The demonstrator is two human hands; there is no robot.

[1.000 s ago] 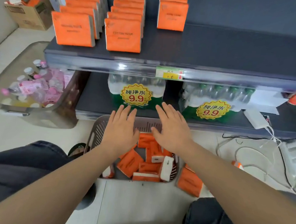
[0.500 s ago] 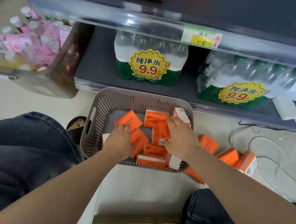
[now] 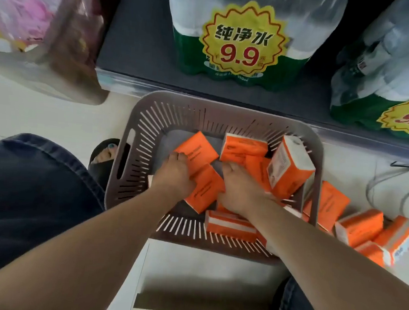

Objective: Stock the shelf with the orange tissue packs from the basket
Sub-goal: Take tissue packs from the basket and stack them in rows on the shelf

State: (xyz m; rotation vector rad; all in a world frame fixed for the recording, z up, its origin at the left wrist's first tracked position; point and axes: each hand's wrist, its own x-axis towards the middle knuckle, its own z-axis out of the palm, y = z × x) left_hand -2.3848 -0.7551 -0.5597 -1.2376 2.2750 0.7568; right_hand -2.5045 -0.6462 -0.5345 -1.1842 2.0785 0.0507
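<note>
Both hands are down in the basket, among loose orange tissue packs.

Left hand: fingers curl over the near edge of a flat pack, gripping it. A second pack lies just beside the palm.

Right hand: fingers are bent into the pile; whether they clasp anything is hidden. Just right of it is an upright pack.

The packs look light, soft and squashy, and the film is likely slick. They are best taken across the short sides, thumb opposing fingers, with a gentle squeeze.

Spilled packs lie outside the basket, beyond the right wrist.
</note>
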